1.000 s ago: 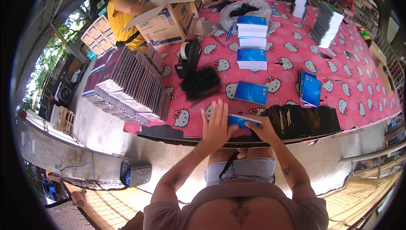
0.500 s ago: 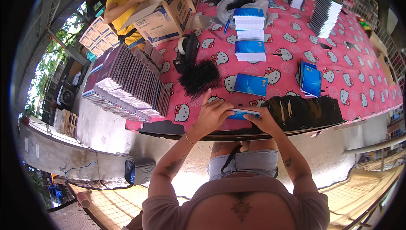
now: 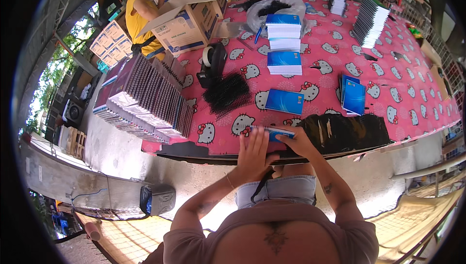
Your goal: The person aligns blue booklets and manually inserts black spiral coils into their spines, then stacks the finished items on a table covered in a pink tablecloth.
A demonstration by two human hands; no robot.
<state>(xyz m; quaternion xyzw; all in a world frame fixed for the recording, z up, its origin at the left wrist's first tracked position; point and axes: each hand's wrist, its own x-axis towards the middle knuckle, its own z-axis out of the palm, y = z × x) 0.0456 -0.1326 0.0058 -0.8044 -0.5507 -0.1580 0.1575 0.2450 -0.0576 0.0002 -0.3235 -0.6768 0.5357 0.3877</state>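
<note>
Close to the table's near edge, my right hand [image 3: 300, 143] grips a small blue notebook [image 3: 277, 133] by its right end, thumb on the cover. My left hand [image 3: 252, 153] lies against the notebook's left end with fingers stretched out flat and side by side; it covers that end. Just beyond lies another blue notebook [image 3: 285, 101], flat on the pink cloth. A tangled bundle of black spiral binding coils [image 3: 227, 93] rests to the left of it. Farther back stand stacks of blue notebooks [image 3: 284, 63] with white page edges showing.
Stacked spiral notebooks [image 3: 148, 96] fill the left edge. Behind them are a tape dispenser [image 3: 212, 64] and a cardboard box [image 3: 182, 33], with a person in yellow [image 3: 141, 21] beside it. Several blue notebooks [image 3: 353, 95] lie right, near a black patch [image 3: 344, 133]. Another person sits opposite.
My left hand has gone from a bent-finger hold with the index raised to flat, stretched fingers against the notebook, slightly nearer me. The right hand keeps its grip.
</note>
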